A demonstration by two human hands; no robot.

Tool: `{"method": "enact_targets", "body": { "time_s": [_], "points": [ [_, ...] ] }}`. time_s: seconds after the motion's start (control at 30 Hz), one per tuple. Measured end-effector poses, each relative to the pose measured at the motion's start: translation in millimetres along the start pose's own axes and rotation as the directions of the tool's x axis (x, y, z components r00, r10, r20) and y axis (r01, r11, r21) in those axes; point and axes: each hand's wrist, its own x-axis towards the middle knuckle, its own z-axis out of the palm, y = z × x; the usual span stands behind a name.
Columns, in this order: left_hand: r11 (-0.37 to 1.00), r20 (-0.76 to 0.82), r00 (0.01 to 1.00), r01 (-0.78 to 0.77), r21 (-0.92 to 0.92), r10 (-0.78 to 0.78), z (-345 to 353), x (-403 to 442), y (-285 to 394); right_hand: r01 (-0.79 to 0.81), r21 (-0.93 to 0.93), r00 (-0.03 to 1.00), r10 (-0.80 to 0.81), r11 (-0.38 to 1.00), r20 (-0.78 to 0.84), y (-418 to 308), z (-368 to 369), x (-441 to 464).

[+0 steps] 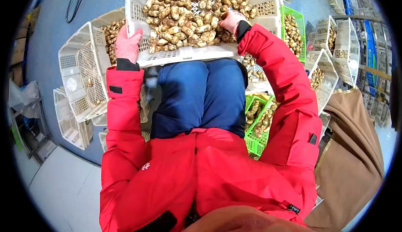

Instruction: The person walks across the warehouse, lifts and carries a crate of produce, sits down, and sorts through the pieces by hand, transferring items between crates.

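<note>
A white plastic crate (167, 57) sits before my knees, holding a heap of mottled brown-and-cream shells that look like sea snails (180, 22). My left hand (127, 44), in a pink glove, is closed on the crate's near left corner, its thumb showing at the rim. In the right part of the crate, my right hand (231, 21), also gloved in pink, reaches in with curled fingers against the shells. Whatever its fingertips hold is hidden. Part of the crate's mesh bottom shows through a gap among the shells.
White crates (86, 70) stand tilted at my left, one with more shells. Green baskets with shells stand at right, one far (300, 33) and one near my thigh (256, 142). Further white crates (326, 79) line the right. A brown cloth (351, 148) hangs at lower right.
</note>
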Motion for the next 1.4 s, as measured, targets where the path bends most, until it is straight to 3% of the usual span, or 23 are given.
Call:
{"method": "enact_targets", "body": {
  "time_s": [0.17, 0.23, 0.27, 0.33, 0.37, 0.5, 0.53, 0.57, 0.63, 0.7, 0.73, 0.77, 0.8, 0.87, 0.9, 0.97, 1.0, 1.1, 1.23, 1.27, 1.3, 1.37, 1.4],
  "points": [
    [0.991, -0.059, 0.995, -0.090, -0.103, 0.085, 3, -5, 15, 0.051, 0.597, 0.999, -0.030, 0.801, -0.045, 18, 9, -14],
    [0.986, -0.108, 0.981, -0.164, -0.018, 0.161, 1, 4, 7, 0.057, 0.862, 0.990, -0.137, 0.503, 0.014, 13, -2, -12],
    [0.984, -0.133, 0.977, -0.158, 0.087, 0.169, -2, 9, 4, 0.002, 0.918, 0.987, -0.151, 0.397, 0.063, 14, -12, -13],
    [0.990, -0.099, 0.994, -0.059, -0.132, 0.046, -4, 21, -5, -0.065, 0.992, 0.974, -0.207, 0.106, 0.086, -4, -39, -34],
    [0.970, -0.079, 0.997, -0.016, -0.244, -0.004, -5, 29, -9, -0.077, 0.997, 0.900, -0.433, -0.029, 0.057, 6, -46, -39],
    [0.999, -0.101, 0.994, -0.041, 0.005, 0.041, -7, 19, -16, 0.068, 0.941, 0.894, -0.399, -0.331, -0.205, -18, -71, -56],
    [0.998, -0.062, 0.998, 0.007, 0.062, -0.003, -7, 9, 0, 0.100, 0.962, 0.889, -0.412, -0.253, -0.201, -28, -75, -60],
    [0.995, -0.023, 0.999, -0.034, -0.098, 0.032, -10, 13, -22, 0.065, 0.981, 0.837, -0.525, -0.180, -0.152, -24, -74, -53],
    [0.885, -0.117, 0.993, 0.027, 0.464, 0.031, -6, -1, 0, 0.074, 0.997, 0.838, -0.539, -0.037, -0.082, -40, -71, -50],
    [0.624, -0.169, 0.856, -0.208, 0.753, 0.489, 0, -18, 28, 0.067, 0.990, 0.894, -0.448, 0.122, -0.005, -56, -73, -53],
    [0.917, -0.206, 0.918, -0.273, 0.290, 0.338, 17, -28, 52, 0.150, 0.959, 0.889, -0.456, 0.242, -0.024, -70, -73, -56],
    [0.940, -0.154, 0.971, -0.218, -0.263, 0.182, 31, -37, 65, 0.226, 0.905, 0.885, -0.465, 0.360, -0.036, -88, -73, -61],
    [0.888, 0.034, 0.999, -0.021, -0.458, 0.041, 35, -37, 59, 0.234, 0.924, 0.835, -0.549, 0.301, -0.033, -109, -71, -65],
    [0.580, 0.505, 0.844, 0.505, -0.639, -0.180, 38, -25, 63, 0.361, 0.820, 0.777, -0.629, 0.443, -0.002, -133, -64, -49],
    [0.471, 0.522, 0.847, 0.505, -0.724, -0.106, 39, -11, 35, 0.352, 0.813, 0.752, -0.658, 0.463, 0.050, -136, -56, -29],
    [0.577, 0.471, 0.873, 0.451, -0.681, -0.125, 17, 4, 10, 0.330, 0.192, 0.927, -0.356, 0.924, 0.122, -161, -73, -31],
    [0.484, 0.435, 0.882, 0.465, -0.741, -0.181, 10, -4, 22, 0.379, 0.027, 0.916, -0.379, 0.925, 0.129, -152, -40, 6],
    [0.560, 0.299, 0.946, 0.314, -0.766, -0.122, -6, -19, 45, 0.353, -0.405, 0.931, -0.359, 0.844, 0.063, -158, 18, 19],
    [0.432, 0.304, 0.950, 0.302, -0.850, -0.066, -4, -18, 27, 0.394, -0.050, 0.918, -0.390, 0.918, 0.075, -132, 9, 32],
    [0.354, 0.337, 0.942, 0.315, -0.881, -0.001, -8, -16, 16, 0.286, 0.309, 0.909, -0.359, 0.907, 0.213, -120, -8, 27],
    [0.306, 0.364, 0.930, 0.331, -0.892, 0.056, -9, -14, 13, -0.026, 0.892, 0.851, -0.457, 0.452, 0.257, -99, -1, 27],
    [0.245, 0.371, 0.907, 0.320, -0.915, 0.200, -9, -9, -3, -0.085, 0.974, 0.867, -0.466, 0.211, 0.177, -102, -34, -12],
    [0.398, 0.366, 0.930, 0.327, -0.857, 0.024, -5, -11, 8, -0.074, 0.991, 0.846, -0.519, 0.113, 0.123, -98, -39, -20]
  ]
}}
